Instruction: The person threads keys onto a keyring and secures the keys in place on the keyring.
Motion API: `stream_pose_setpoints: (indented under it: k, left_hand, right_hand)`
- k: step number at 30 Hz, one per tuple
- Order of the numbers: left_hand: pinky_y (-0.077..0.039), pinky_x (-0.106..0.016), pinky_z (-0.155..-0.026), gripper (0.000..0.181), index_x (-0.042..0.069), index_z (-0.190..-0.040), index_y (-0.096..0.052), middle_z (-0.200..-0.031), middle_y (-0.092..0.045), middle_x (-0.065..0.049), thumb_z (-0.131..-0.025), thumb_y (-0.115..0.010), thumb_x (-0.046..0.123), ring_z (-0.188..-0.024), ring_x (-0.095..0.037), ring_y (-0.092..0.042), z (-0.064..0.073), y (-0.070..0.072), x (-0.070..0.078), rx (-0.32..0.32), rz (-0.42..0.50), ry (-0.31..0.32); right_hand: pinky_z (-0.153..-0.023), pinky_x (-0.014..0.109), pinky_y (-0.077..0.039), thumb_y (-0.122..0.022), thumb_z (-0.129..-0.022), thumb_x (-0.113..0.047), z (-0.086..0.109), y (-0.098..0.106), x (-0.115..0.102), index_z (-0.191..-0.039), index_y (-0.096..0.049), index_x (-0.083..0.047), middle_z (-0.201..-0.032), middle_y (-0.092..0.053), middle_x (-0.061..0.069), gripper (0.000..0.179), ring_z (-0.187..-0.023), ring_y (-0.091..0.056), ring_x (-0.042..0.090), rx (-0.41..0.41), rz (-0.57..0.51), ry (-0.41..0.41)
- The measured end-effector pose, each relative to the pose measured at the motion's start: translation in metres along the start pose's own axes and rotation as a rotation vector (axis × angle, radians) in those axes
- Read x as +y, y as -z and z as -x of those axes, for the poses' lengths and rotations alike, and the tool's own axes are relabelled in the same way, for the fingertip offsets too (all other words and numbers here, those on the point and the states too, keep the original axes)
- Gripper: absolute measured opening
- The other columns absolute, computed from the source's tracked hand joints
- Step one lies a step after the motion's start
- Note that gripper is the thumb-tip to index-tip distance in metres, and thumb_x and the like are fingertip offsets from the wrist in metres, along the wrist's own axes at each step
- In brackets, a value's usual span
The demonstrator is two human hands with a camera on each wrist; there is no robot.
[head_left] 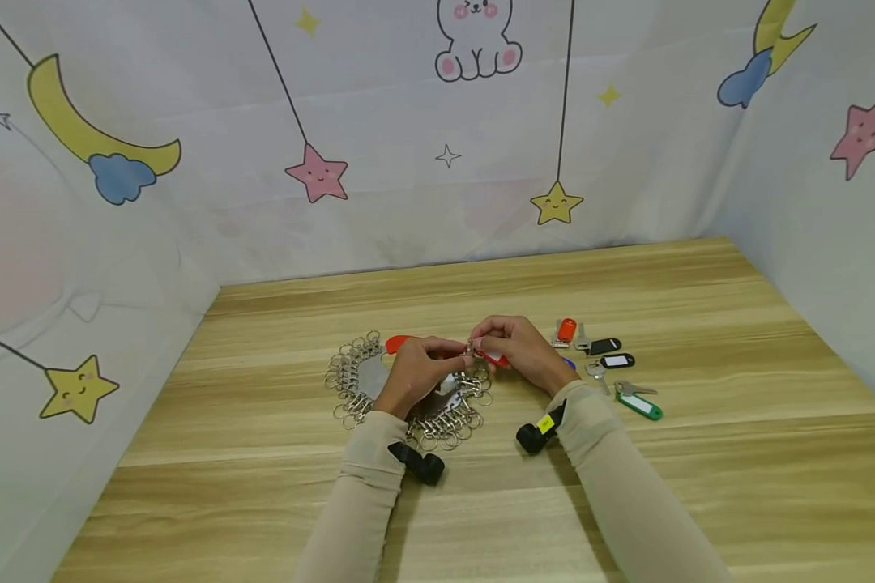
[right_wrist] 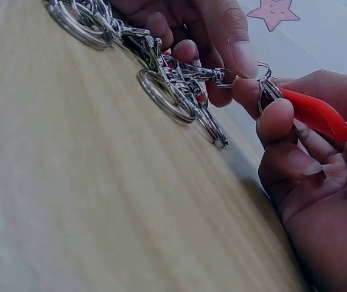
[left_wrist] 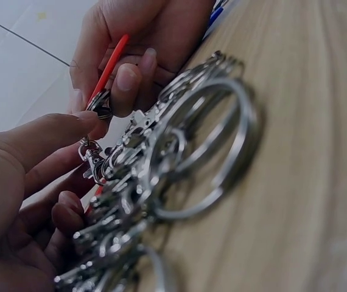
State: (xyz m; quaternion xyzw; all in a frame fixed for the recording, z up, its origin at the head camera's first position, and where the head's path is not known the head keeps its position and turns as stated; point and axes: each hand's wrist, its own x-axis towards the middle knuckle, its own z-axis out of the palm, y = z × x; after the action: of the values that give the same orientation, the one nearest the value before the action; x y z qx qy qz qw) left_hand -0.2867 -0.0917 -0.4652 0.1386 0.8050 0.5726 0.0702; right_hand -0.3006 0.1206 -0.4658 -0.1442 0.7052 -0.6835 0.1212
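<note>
In the head view both hands meet over a grey metal disc (head_left: 370, 375) whose edge is lined with snap hooks and split rings. My left hand (head_left: 423, 368) pinches a split ring (right_wrist: 263, 72) attached to a snap hook (right_wrist: 213, 74) between thumb and finger. Close against it, my right hand (head_left: 521, 352) holds a red key tag (right_wrist: 316, 114). The tag's small rings (left_wrist: 101, 103) and part of a key (right_wrist: 309, 148) show at its fingertips. How the rings are linked cannot be made out under the fingers. A red piece (head_left: 399, 343) shows behind the left hand.
Right of the hands lie keys with tags: an orange tag (head_left: 567, 329), a black tag (head_left: 603, 346), a white-faced black tag (head_left: 617, 361) and a green tag (head_left: 639, 406). A blue tag (head_left: 569, 363) peeks out by the right wrist. Fabric walls enclose the wooden table (head_left: 262, 486).
</note>
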Motion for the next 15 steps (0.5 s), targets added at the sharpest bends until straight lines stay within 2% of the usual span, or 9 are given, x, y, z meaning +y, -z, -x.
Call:
stream_pose_setpoints:
  k: [15]
  left_hand:
    - [-0.054,-0.037,-0.078,0.021,0.015,-0.105,-0.080,-0.104,-0.072,0.003,-0.085,-0.084,0.021,-0.091,-0.017,-0.067,-0.0014,-0.0010,-0.0006,0.021,-0.023,-0.024]
  right_hand:
    - [-0.059,0.032,-0.052,-0.064,-0.100,-0.012,-0.0012,0.0009,0.0018,-0.107,-0.070,0.000,-0.098,-0.069,0.020,0.015,-0.065,-0.060,0.026,-0.006,0.008,-0.001]
